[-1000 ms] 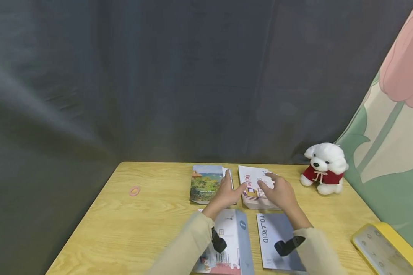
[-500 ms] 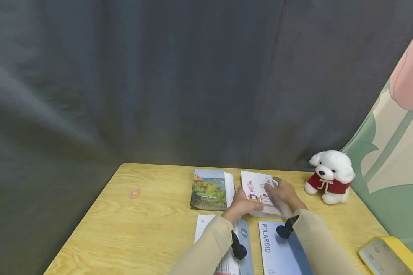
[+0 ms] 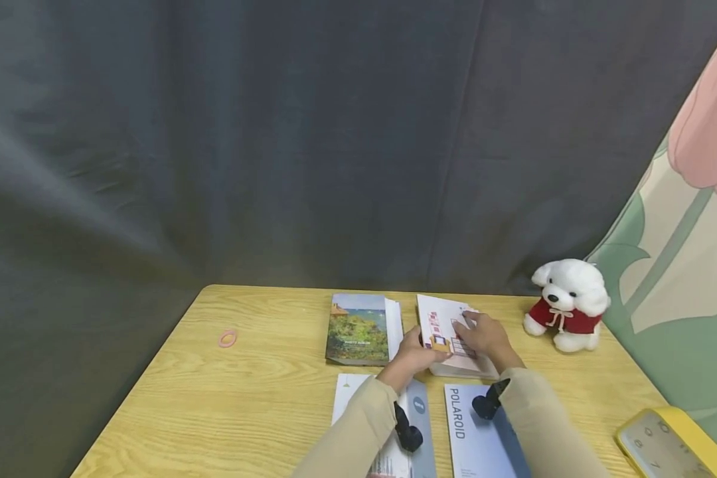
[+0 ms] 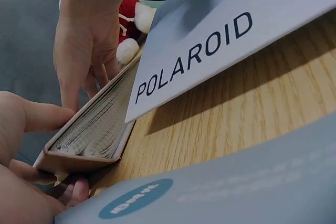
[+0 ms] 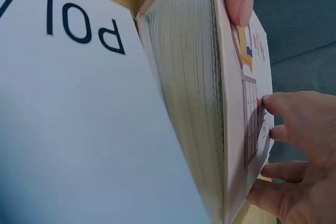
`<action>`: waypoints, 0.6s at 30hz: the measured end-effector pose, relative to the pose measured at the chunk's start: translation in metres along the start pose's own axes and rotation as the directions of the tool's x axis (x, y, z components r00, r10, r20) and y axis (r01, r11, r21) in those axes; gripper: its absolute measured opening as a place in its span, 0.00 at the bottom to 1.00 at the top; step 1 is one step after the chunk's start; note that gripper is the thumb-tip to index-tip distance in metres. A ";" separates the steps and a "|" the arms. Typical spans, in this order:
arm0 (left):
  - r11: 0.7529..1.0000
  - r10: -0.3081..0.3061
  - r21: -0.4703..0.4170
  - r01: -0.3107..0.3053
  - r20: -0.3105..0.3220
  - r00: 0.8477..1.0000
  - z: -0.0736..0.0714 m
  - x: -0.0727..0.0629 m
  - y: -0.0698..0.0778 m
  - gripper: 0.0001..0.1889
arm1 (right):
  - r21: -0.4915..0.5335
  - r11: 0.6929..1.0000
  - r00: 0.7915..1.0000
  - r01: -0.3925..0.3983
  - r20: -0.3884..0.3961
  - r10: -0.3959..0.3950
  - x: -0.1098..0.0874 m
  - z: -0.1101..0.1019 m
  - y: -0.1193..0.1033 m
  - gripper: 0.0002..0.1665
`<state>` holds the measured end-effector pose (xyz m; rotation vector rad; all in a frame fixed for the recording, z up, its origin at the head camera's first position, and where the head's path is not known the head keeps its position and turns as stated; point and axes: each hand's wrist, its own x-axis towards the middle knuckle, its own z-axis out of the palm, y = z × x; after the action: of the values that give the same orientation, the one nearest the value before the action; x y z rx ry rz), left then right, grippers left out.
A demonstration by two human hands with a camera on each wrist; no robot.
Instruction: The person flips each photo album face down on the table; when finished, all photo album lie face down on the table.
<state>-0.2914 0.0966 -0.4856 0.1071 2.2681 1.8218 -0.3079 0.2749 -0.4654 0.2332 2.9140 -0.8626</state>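
Observation:
A thick white photo album [image 3: 445,311] with pink and yellow drawings lies at the back of the table. My left hand [image 3: 413,358] grips its lower left corner, with the thumb on the cover and fingers under the spine in the left wrist view. At the opposite edge, my right hand [image 3: 488,338] holds the album, its thumb [image 5: 278,103] on the cover and the other fingers at the side. The page block [image 5: 186,72] faces the right wrist camera. Just left stands a landscape-covered photo album [image 3: 358,332], apart from my hands.
Nearer me lie a pale blue book marked POLAROID [image 3: 472,431] and a white-and-grey book [image 3: 418,398], partly under my forearms. A pink ring [image 3: 228,338] lies at left. A white plush dog [image 3: 567,299] sits back right, with a yellow-framed device [image 3: 663,445] in front.
My left hand has come right, from between the two back albums onto the white album's lower left corner. My right hand has settled on its right edge. The album stays about where it was.

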 end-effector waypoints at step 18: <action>0.994 0.104 -0.027 -0.104 0.034 0.994 -0.014 0.002 0.013 0.37 | 0.080 0.993 0.996 0.082 -0.045 -0.079 -0.001 0.004 -0.011 0.36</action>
<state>-0.2981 0.0862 -0.4704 0.2556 2.2545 1.8828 -0.3088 0.2633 -0.4632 0.1421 2.9476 -1.0025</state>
